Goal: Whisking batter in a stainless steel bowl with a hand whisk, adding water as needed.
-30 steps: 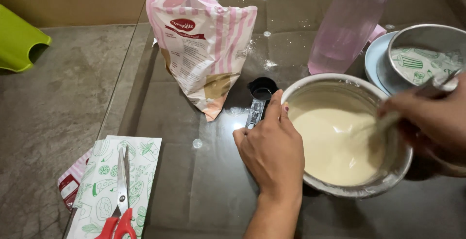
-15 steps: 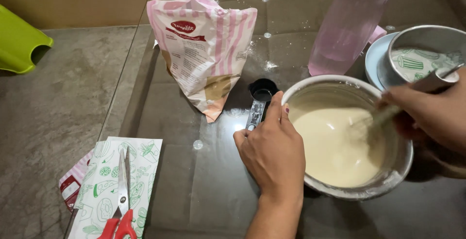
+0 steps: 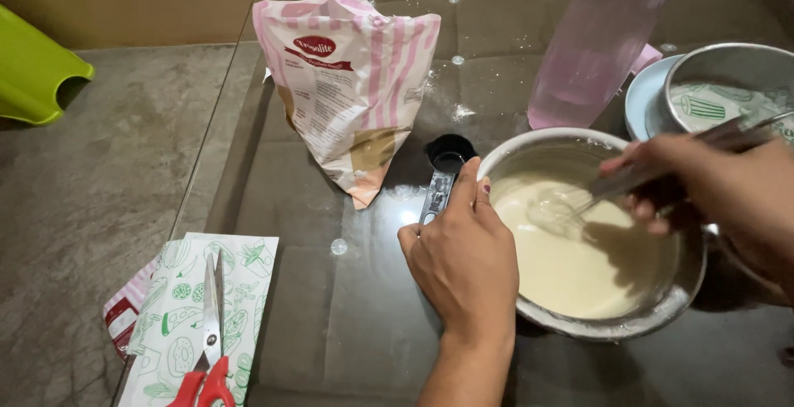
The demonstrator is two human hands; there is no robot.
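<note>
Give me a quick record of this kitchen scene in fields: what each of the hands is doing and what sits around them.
left hand: braces the rim of the metal bowl
right hand: grips a whisk dipped in pale batter
behind the bowl: black measuring scoop, pink striped bag, pink bottle
far right: round tin on a blue plate
near left: red-handled scissors on a green-printed paper
surface: glass table

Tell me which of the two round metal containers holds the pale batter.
The large steel mixing bowl between both hands, nearest the camera, holds batter. The smaller metal pan behind it holds only green-printed paper.
</note>
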